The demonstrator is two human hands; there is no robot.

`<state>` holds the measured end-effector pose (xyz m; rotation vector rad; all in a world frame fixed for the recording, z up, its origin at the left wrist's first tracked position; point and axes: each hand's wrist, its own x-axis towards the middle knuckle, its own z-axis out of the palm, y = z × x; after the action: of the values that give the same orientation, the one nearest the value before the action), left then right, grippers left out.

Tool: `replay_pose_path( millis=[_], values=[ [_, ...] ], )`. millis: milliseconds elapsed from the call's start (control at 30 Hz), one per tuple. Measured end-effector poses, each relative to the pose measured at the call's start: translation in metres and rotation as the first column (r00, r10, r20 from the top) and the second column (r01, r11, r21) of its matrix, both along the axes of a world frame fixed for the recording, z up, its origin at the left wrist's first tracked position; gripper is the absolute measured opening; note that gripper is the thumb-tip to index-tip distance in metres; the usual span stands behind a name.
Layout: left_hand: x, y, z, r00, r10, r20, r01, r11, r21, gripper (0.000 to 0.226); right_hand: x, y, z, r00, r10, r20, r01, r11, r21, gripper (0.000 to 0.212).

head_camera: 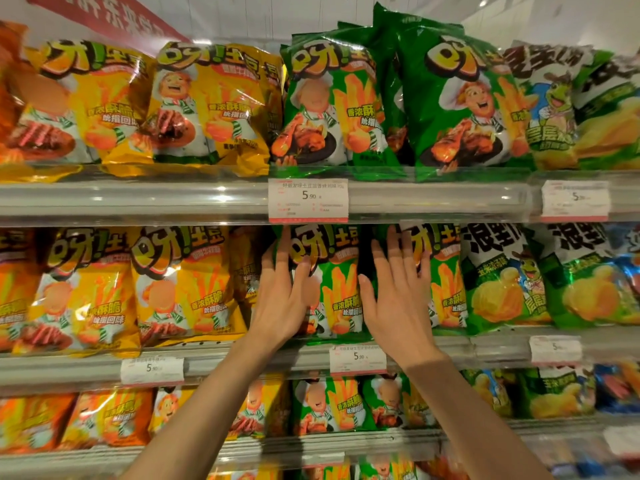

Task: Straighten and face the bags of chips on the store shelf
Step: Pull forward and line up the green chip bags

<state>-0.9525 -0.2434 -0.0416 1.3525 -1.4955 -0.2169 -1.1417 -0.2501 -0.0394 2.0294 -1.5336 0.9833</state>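
Both forearms reach up and forward to the middle shelf (242, 363). The left hand (282, 299) is released, fingers spread, palm flat on the left side of a green chip bag (337, 292), with its fingertips running up that bag's left edge. The right hand (398, 299) is likewise released and flat; it lies across the dark gap to the right of that bag and onto the neighbouring green bag (440, 282). Neither grip closes on anything: contact is by palm and fingers only.

The step in hand appears to be squaring the green bag between the two hands. To do it well, pressure should stay light and even from both sides, so that the bag stands upright, its print faces outward and its lower edge meets the shelf lip above the price tag (357, 357); the right-hand bag should then be drawn across to close the gap. Squeezing risks crushing the contents.

Farther left on the same shelf, the yellow bags (180, 285) lean slightly. On the upper shelf (138, 195), one green bag (460, 105) stands taller and tilted against its neighbours and probably needs attention later.
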Motion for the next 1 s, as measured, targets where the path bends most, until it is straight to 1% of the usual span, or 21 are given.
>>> replay_pose_path(
  millis=[133, 267, 400, 467, 533, 600, 633, 700, 733, 800, 833, 933, 1000],
  values=[
    [-0.002, 0.002, 0.0, 1.0, 0.002, -0.021, -0.002, 1.0, 0.015, 0.061, -0.002, -0.003, -0.006, 0.994, 0.089, 0.063, -0.09, 0.996, 0.021, 0.058],
    [0.005, 0.005, 0.004, 0.999, -0.015, 0.046, 0.012, 0.998, 0.061, 0.064, -0.01, 0.004, -0.004, 0.991, 0.12, 0.066, -0.122, 0.992, 0.026, 0.058],
    [0.018, 0.02, 0.008, 0.996, -0.025, 0.08, 0.024, 0.999, 0.022, 0.067, -0.011, 0.018, -0.001, 0.97, 0.184, 0.161, -0.189, 0.982, 0.015, 0.053],
    [0.026, 0.035, 0.007, 0.998, -0.039, 0.058, 0.038, 0.999, 0.025, 0.067, -0.01, 0.031, -0.002, 0.951, 0.217, 0.222, -0.224, 0.975, 0.005, 0.05],
    [0.036, 0.052, 0.003, 0.998, -0.062, 0.006, 0.062, 0.998, 0.023, 0.058, -0.005, 0.047, -0.007, 0.917, 0.302, 0.261, -0.3, 0.953, -0.047, 0.046],
    [0.048, 0.071, -0.002, 0.995, -0.089, -0.055, 0.09, 0.996, 0.023, 0.044, 0.005, 0.063, -0.016, 0.881, 0.37, 0.295, -0.362, 0.929, -0.083, 0.039],
    [0.055, 0.081, -0.004, 0.99, -0.105, -0.094, 0.108, 0.994, 0.03, 0.038, 0.01, 0.07, -0.019, 0.866, 0.354, 0.353, -0.364, 0.931, -0.04, 0.035],
    [0.071, 0.1, -0.01, 0.979, -0.124, -0.164, 0.135, 0.989, 0.06, 0.029, 0.02, 0.082, -0.028, 0.834, 0.245, 0.494, -0.358, 0.922, 0.148, 0.031],
    [0.079, 0.108, -0.014, 0.974, -0.125, -0.187, 0.141, 0.987, 0.076, 0.026, 0.024, 0.088, -0.035, 0.83, 0.201, 0.52, -0.361, 0.905, 0.225, 0.029],
    [0.096, 0.123, -0.025, 0.964, -0.134, -0.23, 0.163, 0.98, 0.113, 0.022, 0.033, 0.102, -0.054, 0.832, 0.184, 0.523, -0.357, 0.899, 0.252, 0.024],
    [0.105, 0.13, -0.03, 0.957, -0.134, -0.256, 0.172, 0.976, 0.131, 0.022, 0.039, 0.109, -0.063, 0.819, 0.164, 0.549, -0.356, 0.897, 0.263, 0.023],
    [0.133, 0.146, -0.044, 0.946, -0.101, -0.308, 0.162, 0.97, 0.18, 0.019, 0.058, 0.13, -0.088, 0.758, 0.054, 0.65, -0.371, 0.855, 0.363, 0.033],
    [0.146, 0.154, -0.052, 0.94, -0.064, -0.334, 0.139, 0.969, 0.206, 0.017, 0.066, 0.139, -0.098, 0.759, 0.02, 0.651, -0.371, 0.835, 0.407, 0.028]
  ],
)
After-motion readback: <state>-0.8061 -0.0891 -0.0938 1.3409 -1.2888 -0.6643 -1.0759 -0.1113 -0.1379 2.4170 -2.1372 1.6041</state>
